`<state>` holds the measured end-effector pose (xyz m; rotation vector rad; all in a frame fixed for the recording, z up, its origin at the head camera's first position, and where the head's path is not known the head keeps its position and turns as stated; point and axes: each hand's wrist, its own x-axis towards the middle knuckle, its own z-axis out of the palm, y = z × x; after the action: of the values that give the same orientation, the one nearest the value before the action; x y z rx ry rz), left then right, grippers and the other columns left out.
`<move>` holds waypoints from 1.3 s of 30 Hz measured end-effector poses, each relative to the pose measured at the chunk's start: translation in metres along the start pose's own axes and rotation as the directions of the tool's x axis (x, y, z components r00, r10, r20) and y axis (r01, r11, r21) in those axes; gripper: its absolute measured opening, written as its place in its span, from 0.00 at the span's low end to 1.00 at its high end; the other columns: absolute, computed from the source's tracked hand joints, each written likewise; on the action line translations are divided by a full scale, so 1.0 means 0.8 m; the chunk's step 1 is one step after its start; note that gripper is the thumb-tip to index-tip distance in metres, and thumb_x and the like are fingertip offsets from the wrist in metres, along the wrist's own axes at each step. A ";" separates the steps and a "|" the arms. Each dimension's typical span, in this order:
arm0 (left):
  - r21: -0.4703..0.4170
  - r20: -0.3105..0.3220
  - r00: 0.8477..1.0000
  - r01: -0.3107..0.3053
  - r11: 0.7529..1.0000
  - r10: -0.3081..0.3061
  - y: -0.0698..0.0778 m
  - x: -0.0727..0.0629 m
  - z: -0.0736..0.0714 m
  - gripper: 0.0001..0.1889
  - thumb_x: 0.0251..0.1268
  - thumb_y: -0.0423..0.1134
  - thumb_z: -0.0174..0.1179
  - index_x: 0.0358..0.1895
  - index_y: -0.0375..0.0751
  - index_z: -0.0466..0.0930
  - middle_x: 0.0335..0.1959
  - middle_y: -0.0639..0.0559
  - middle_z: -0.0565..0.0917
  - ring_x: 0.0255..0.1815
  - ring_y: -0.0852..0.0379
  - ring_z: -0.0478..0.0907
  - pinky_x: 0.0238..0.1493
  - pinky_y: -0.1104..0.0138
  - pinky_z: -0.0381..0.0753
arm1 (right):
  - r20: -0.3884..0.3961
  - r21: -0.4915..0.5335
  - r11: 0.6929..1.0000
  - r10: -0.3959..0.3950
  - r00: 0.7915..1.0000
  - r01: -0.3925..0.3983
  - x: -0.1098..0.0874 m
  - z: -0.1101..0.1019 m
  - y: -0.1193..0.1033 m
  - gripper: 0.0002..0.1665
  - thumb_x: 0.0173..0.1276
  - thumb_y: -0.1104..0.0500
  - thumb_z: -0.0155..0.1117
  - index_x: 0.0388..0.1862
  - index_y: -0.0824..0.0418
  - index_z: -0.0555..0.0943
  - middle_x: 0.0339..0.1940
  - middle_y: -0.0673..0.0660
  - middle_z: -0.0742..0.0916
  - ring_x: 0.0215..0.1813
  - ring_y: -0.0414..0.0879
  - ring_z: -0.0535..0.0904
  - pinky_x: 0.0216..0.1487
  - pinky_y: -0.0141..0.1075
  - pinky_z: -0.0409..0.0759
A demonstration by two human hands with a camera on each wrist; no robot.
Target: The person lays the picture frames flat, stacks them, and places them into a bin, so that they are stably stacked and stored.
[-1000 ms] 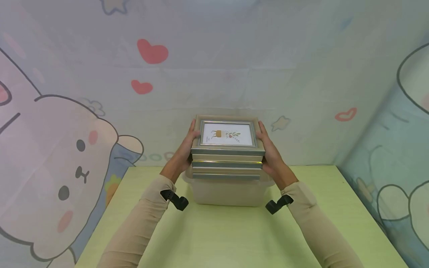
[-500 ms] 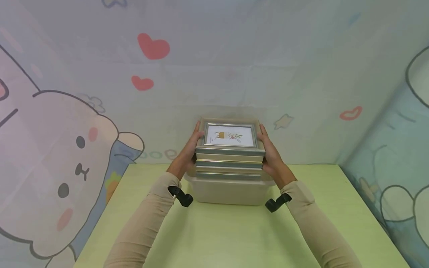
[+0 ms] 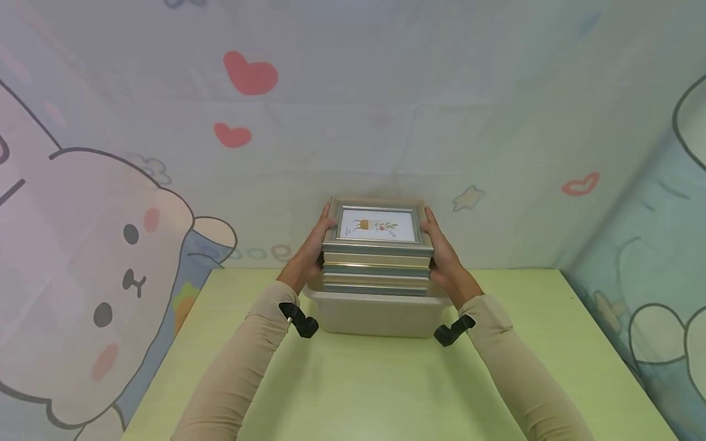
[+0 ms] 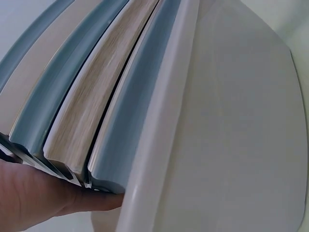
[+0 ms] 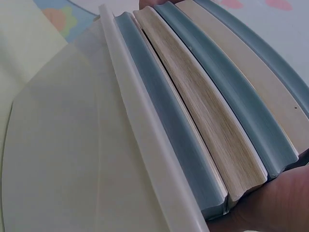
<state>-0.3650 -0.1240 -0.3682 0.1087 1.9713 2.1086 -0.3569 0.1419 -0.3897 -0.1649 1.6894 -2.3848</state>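
Observation:
A stack of several picture frames (image 3: 377,269), blue-grey and beige in alternation, stands at the near rim of a whitish plastic bin (image 3: 377,317). The top frame carries a white print with a yellow shape and leafy sprigs. My left hand (image 3: 307,250) holds the stack's left side, and my right hand (image 3: 445,258) holds its right side, each thumb at the top frame's edge. Both wrist views have the lowest blue-grey frame (image 4: 133,111) right beside the bin's rim (image 5: 145,125). How deep the stack sits in the bin is hidden.
The bin stands on a pale green table (image 3: 364,386), near its back edge. Behind it hangs a cloth backdrop (image 3: 375,141) with hearts and a rabbit. A black device (image 3: 302,321) is strapped to each wrist.
The stack has come down slightly toward the bin, its left side shifting a little to the right with my left hand. Both hands keep their hold. The head view has shifted slightly.

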 end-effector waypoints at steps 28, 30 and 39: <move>-0.036 -0.033 0.995 0.096 0.995 -0.098 -0.034 0.001 -0.008 0.39 0.72 0.54 0.42 0.79 0.78 0.32 0.83 0.53 0.27 0.77 0.39 0.42 0.75 0.39 0.50 | -0.047 -0.061 0.984 0.165 0.985 -0.167 0.010 -0.008 0.029 0.38 0.77 0.37 0.37 0.82 0.37 0.43 0.75 0.61 0.60 0.60 0.54 0.66 0.54 0.44 0.73; -0.036 -0.030 0.994 0.106 0.994 -0.107 -0.035 0.000 -0.009 0.39 0.71 0.54 0.43 0.79 0.78 0.31 0.83 0.53 0.26 0.77 0.39 0.41 0.75 0.39 0.50 | -0.050 -0.058 0.981 0.180 0.982 -0.183 0.010 -0.008 0.031 0.39 0.76 0.33 0.37 0.80 0.44 0.49 0.67 0.62 0.66 0.56 0.53 0.70 0.50 0.44 0.77; -0.013 -0.039 0.993 0.110 0.994 -0.111 -0.041 -0.001 -0.012 0.40 0.70 0.56 0.43 0.79 0.76 0.31 0.83 0.52 0.26 0.76 0.38 0.43 0.73 0.40 0.53 | -0.035 -0.040 0.985 0.169 0.985 -0.171 0.008 -0.008 0.038 0.39 0.76 0.31 0.37 0.78 0.46 0.50 0.57 0.58 0.70 0.50 0.50 0.73 0.43 0.41 0.80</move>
<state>-0.3620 -0.1318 -0.4013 -0.0434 1.9407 2.0656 -0.3614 0.1367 -0.4204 0.0104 1.6952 -2.2398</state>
